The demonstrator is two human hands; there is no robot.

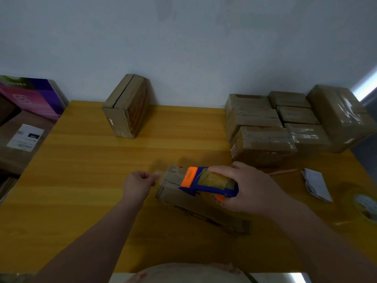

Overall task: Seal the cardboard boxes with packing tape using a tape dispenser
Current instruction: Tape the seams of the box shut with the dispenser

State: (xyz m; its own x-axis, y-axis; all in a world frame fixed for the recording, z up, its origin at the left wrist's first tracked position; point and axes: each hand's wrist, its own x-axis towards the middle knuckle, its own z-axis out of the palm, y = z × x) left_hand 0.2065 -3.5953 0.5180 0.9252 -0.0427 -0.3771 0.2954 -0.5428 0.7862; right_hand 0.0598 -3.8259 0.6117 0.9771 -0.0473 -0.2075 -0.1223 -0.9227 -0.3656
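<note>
Head: right hand (251, 188) around dispenser (206, 181)

Bare forearms (106, 227), pale top (183, 272), reddish marks

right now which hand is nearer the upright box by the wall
Left. The left hand sits nearly straight in front of the upright box; the right hand, gripping the tape dispenser, is farther off to its right.

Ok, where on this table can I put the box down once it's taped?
Bare tabletop lies left, between the upright box and your left hand, and centrally between that box and the taped stack. The right edge is crowded: folded paper, tape roll.
</note>
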